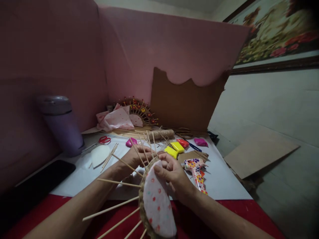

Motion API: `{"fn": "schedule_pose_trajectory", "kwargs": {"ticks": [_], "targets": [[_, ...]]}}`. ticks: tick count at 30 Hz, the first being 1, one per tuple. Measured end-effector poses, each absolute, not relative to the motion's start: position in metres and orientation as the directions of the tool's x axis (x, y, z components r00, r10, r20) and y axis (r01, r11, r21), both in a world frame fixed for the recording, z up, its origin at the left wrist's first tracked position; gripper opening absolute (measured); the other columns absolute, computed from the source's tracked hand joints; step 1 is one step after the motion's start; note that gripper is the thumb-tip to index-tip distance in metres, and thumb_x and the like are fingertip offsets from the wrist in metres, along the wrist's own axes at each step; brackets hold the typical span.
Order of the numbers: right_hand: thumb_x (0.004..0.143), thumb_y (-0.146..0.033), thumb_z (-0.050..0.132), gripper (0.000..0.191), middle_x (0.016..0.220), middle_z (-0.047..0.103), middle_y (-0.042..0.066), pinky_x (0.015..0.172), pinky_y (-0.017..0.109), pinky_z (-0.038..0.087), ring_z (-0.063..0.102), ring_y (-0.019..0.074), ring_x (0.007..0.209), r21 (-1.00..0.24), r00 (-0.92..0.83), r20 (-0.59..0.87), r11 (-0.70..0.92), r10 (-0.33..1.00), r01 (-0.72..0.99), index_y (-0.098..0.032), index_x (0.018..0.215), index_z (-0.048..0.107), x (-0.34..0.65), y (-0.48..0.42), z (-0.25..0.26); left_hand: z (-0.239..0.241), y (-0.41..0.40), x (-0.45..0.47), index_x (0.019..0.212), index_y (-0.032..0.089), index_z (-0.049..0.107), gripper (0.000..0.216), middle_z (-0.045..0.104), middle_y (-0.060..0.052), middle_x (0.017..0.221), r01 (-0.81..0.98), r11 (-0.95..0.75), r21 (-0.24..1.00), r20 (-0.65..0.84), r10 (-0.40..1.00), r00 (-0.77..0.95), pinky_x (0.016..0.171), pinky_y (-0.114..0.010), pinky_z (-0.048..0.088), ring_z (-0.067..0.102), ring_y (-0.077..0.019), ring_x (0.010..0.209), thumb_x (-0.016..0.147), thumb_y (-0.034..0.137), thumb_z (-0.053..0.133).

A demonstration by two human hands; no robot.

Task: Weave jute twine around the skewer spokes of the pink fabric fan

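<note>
A half-round fan (159, 202) covered in white cloth with small red dots is held up in front of me. Brown twine edges its curve, and thin wooden sticks radiate from it to the left. My right hand (173, 171) pinches the upper end, thumb on the cloth and fingers behind. Behind the upper sticks, my left hand (142, 155) has its fingers closed at the twine-edged top of the fan; its fingertips are partly hidden. A floral hot glue gun (195, 169) lies to the right of my right hand.
A purple tumbler (61, 126), red-handled scissors (102, 141) and a dark phone (45, 182) are on the left. Behind my hands lie a twine roll (160, 134), yellow packets (174, 148) and loose sticks (109, 157). A decorated fan (142, 111) and cardboard (186, 103) stand at the back.
</note>
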State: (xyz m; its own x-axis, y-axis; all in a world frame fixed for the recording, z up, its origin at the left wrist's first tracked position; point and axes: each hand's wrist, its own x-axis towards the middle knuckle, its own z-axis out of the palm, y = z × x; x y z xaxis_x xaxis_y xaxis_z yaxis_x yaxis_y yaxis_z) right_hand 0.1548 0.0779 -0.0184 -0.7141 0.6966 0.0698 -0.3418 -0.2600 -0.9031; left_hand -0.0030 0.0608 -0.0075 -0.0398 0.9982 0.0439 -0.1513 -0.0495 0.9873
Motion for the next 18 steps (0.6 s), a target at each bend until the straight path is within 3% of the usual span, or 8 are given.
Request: {"fn": "schedule_pose_trajectory", "kwargs": {"ticks": [4, 8, 18], "targets": [[0.066, -0.027, 0.07, 0.041, 0.067, 0.061, -0.003, 0.056, 0.022, 0.042, 0.054, 0.0098, 0.056, -0.911, -0.627, 0.159, -0.132, 0.763, -0.392, -0.022, 0.1, 0.048, 0.1532, 0.0776, -0.0193, -0.009, 0.0629, 0.0001, 0.062, 0.009, 0.068, 0.025, 0.057, -0.003, 0.046, -0.197, -0.01, 0.98, -0.002, 0.998, -0.06, 0.04, -0.021, 0.03, 0.047, -0.0097, 0.039, 0.056, 0.032, 0.075], [0.067, -0.023, 0.068, 0.027, 0.067, 0.06, -0.003, 0.057, 0.021, 0.04, 0.052, 0.0087, 0.06, -0.905, -0.52, 0.272, 0.032, 0.809, -0.424, -0.021, 0.09, 0.055, 0.1509, 0.0779, -0.0222, -0.0098, 0.0635, 0.0019, 0.054, 0.01, 0.062, 0.024, 0.054, 0.0, 0.043, -0.221, -0.031, 0.975, 0.014, 0.997, -0.079, 0.039, -0.019, 0.029, 0.044, -0.0073, 0.037, 0.057, 0.031, 0.075], [0.066, -0.025, 0.069, 0.023, 0.072, 0.06, -0.002, 0.059, 0.023, 0.04, 0.052, 0.0103, 0.064, -0.904, -0.497, 0.306, 0.083, 0.812, -0.42, -0.02, 0.083, 0.055, 0.1495, 0.0816, -0.0241, -0.0134, 0.0665, -0.0003, 0.055, 0.01, 0.061, 0.026, 0.051, 0.002, 0.041, -0.216, -0.027, 0.976, 0.009, 0.996, -0.084, 0.038, -0.017, 0.026, 0.041, -0.006, 0.035, 0.056, 0.032, 0.075]]}}
